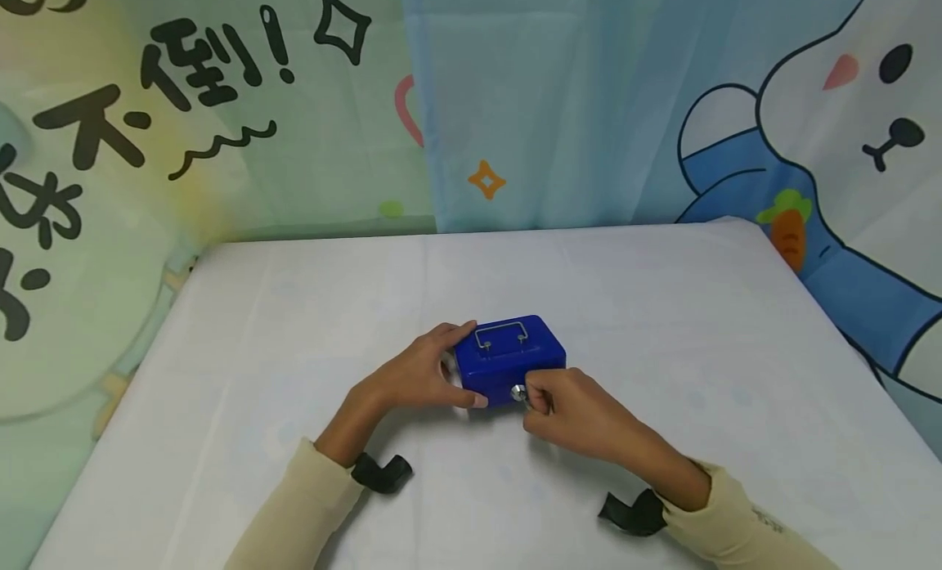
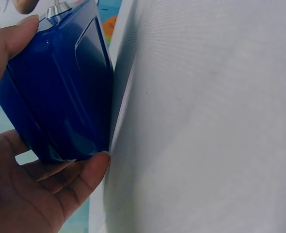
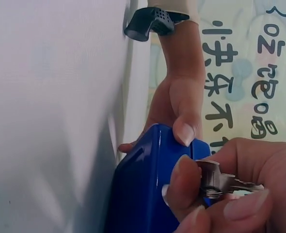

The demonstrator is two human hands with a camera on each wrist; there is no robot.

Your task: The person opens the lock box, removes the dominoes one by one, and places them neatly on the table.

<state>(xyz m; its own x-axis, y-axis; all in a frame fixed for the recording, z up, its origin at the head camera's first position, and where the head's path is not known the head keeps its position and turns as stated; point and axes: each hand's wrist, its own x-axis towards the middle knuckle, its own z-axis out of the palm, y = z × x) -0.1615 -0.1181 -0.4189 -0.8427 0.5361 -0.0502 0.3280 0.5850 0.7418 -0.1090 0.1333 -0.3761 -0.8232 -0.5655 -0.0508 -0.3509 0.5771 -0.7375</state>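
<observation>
A small blue metal cash box [image 1: 508,359] with a thin wire handle [image 1: 500,334] on its lid is in front of me on the white cloth. My left hand [image 1: 423,370] holds its left end, thumb [image 2: 17,36] at the front face and the other fingers round the back. Part of the box's underside [image 2: 92,48] shows in the left wrist view, facing the cloth. At the front sits a round silver lock [image 1: 518,392]. My right hand [image 1: 577,410] pinches a metal key [image 3: 213,177] at this lock, fingers curled; the key's tip is hidden.
White cloth [image 1: 294,308] covers the table. A printed curtain [image 1: 552,104] with writing and a cartoon rabbit hangs behind and beside it. Black bands [image 1: 383,474] are at both wrists, by the beige sleeves [image 1: 302,504].
</observation>
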